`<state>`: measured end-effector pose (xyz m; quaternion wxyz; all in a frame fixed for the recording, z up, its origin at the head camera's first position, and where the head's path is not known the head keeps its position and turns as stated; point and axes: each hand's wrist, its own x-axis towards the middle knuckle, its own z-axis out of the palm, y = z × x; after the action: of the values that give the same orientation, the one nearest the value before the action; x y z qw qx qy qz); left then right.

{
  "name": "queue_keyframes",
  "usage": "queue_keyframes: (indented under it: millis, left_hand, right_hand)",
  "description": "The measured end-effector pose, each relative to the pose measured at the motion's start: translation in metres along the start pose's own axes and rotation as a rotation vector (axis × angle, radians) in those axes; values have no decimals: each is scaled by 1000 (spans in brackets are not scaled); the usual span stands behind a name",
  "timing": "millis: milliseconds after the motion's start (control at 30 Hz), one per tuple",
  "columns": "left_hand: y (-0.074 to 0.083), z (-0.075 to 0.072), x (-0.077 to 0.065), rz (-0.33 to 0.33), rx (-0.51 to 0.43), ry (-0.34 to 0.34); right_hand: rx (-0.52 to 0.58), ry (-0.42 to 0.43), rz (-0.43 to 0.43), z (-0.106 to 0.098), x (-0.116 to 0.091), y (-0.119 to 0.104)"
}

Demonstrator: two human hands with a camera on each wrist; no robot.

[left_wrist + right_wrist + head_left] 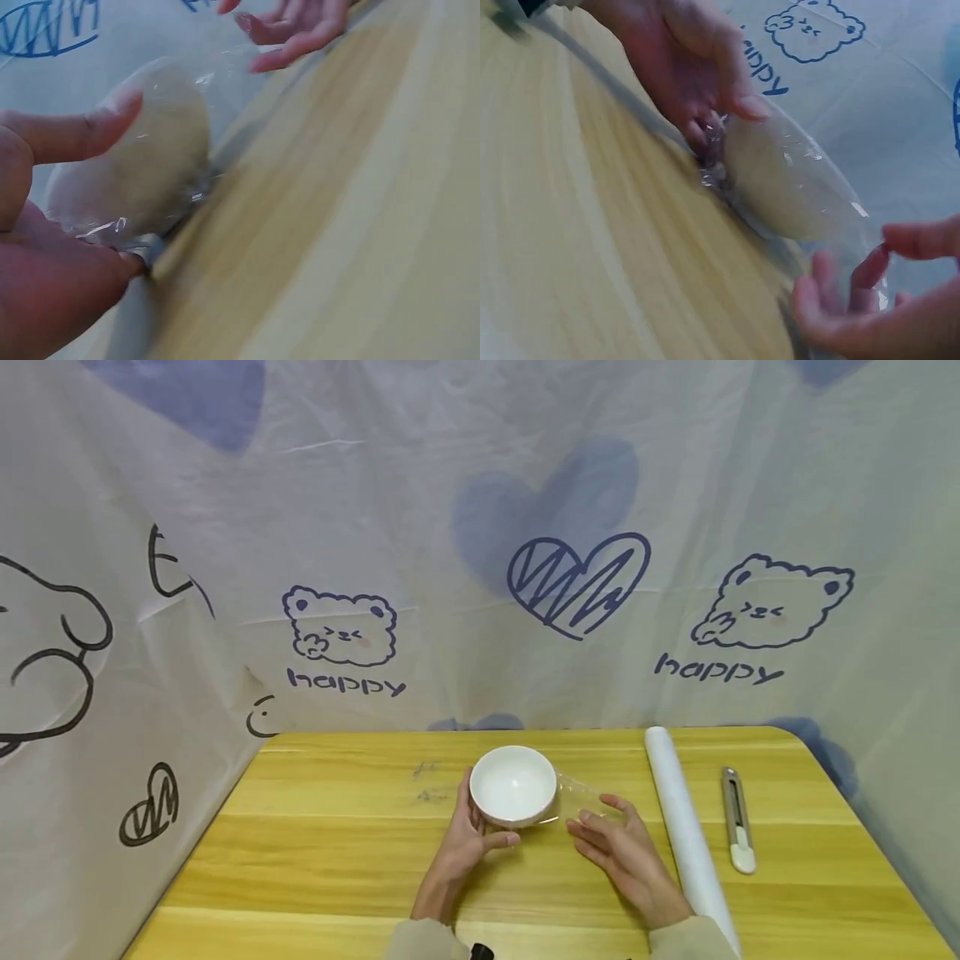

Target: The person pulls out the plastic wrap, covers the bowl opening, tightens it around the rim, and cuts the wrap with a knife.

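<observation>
A white bowl (513, 783) sits near the middle of the wooden table (315, 852), covered in clear plastic wrap (581, 793) that trails off to its right. The left hand (468, 835) cups the bowl's side, thumb and fingers curled against it over the film. The right hand (626, 847) lies just beside it with fingers loosely spread, touching the loose film. That free edge could spring back and cling to itself, or tear if tugged unevenly, and the bowl might slide.

Left hand (52, 247) around film-wrapped bowl (142, 165)
</observation>
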<state>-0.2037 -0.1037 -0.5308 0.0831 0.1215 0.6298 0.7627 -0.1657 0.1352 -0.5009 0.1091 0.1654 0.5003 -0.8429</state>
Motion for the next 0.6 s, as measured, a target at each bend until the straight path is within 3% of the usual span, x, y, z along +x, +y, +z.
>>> queue_keyframes:
  millis: [100, 167, 300, 433, 600]
  left_hand:
    - [-6, 2, 4, 17, -80, -10]
    - [-9, 0, 6, 29, -193, -23]
    - [-14, -7, 7, 9, -366, -38]
    - [-15, -11, 8, -34, -358, -4]
    - [-15, -12, 8, -55, -305, 45]
  right_hand:
    - [110, -36, 7, 1, -1, 1]
    - [115, -53, 10, 3, -1, 2]
    - [-73, -49, -29, 10, -3, 7]
    - [-192, -38, -87, 15, -3, 11]
    - [-119, -83, -96, 16, 0, 14]
